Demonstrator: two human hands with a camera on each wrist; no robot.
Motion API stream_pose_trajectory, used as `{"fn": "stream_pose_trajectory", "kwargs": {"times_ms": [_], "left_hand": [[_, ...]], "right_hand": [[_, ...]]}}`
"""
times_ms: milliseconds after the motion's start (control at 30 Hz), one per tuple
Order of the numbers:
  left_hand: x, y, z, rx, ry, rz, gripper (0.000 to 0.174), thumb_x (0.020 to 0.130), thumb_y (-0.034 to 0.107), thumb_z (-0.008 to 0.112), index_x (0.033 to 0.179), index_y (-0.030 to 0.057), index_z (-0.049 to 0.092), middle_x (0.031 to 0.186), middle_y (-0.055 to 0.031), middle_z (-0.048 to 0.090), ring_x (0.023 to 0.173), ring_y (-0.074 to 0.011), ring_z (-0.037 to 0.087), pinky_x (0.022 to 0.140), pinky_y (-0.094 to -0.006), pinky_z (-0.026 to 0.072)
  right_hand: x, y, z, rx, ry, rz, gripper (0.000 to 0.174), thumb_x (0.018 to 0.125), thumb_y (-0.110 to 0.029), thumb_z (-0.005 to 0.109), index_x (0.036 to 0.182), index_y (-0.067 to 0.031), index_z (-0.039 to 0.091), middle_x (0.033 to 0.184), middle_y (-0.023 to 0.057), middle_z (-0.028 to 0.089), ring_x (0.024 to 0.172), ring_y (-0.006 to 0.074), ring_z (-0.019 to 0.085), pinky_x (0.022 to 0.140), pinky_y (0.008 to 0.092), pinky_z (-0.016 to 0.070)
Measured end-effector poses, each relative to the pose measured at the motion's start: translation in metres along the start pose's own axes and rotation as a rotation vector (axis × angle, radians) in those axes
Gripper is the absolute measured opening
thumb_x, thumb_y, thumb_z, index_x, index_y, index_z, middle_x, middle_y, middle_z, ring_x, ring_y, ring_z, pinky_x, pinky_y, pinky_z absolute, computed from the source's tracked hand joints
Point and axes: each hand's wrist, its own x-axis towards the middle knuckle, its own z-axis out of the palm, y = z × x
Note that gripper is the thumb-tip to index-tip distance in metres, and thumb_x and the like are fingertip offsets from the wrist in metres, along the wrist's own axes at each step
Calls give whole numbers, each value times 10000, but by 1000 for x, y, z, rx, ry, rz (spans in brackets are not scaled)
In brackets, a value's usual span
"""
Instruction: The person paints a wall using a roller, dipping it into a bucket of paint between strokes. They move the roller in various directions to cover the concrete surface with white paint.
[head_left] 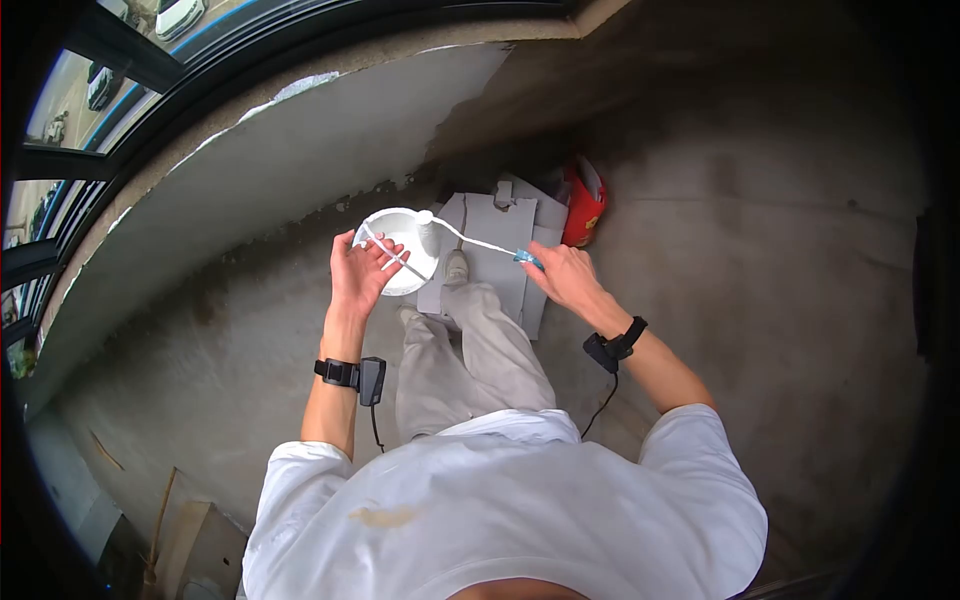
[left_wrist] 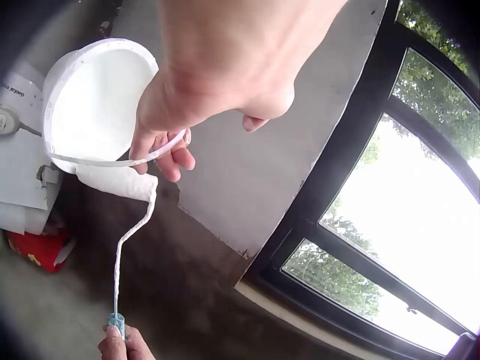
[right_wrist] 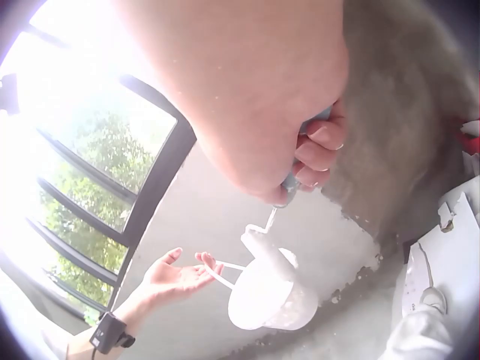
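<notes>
My left hand (head_left: 365,273) carries a round white bucket (left_wrist: 97,101) by its thin handle (head_left: 395,252), which hangs across the hooked fingers while the thumb stands apart. White paint coats the bucket's inside. With my right hand (head_left: 570,277) I grip the blue handle of a paint roller (head_left: 477,243). Its long bent rod is crusted white, and its white sleeve (left_wrist: 118,182) lies at the bucket's rim, on the side nearer my right hand. In the right wrist view the fingers (right_wrist: 316,155) wrap round the roller's grip.
Flattened cardboard (head_left: 497,225) lies on the floor by my shoes, with a red container (head_left: 584,203) beside it. A low grey wall (head_left: 330,125) with a patchy painted edge runs under the windows on the left. Wooden sticks (head_left: 163,510) lean at the lower left.
</notes>
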Motion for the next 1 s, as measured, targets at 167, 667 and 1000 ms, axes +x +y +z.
{"fn": "stream_pose_trajectory", "kwargs": {"times_ms": [167,667,1000], "left_hand": [[-54,40,102,46,11,-41,407,920,407,435,913,9,518,867,-145,570,966,-309,590,984,-471,504],[-7,-5,68,-110,-18,4,409,907,356,499,1000,-42,490,988,-164,529,1052,-303,538,1089,-510,413],[3,-22,62,-99,157,10,399,904,363,493,959,-31,460,991,-169,513,1052,-316,532,1064,-522,423]], "right_hand": [[-39,-47,-104,196,41,189,240,907,-281,615,914,-42,605,696,199,632,723,437,621,626,514,480],[-42,31,18,832,-50,439,374,938,-369,587,843,-10,625,621,81,589,587,168,583,586,349,455],[-56,12,10,1297,-121,632,305,987,-350,554,826,-91,571,601,-49,478,479,26,387,415,207,274]]}}
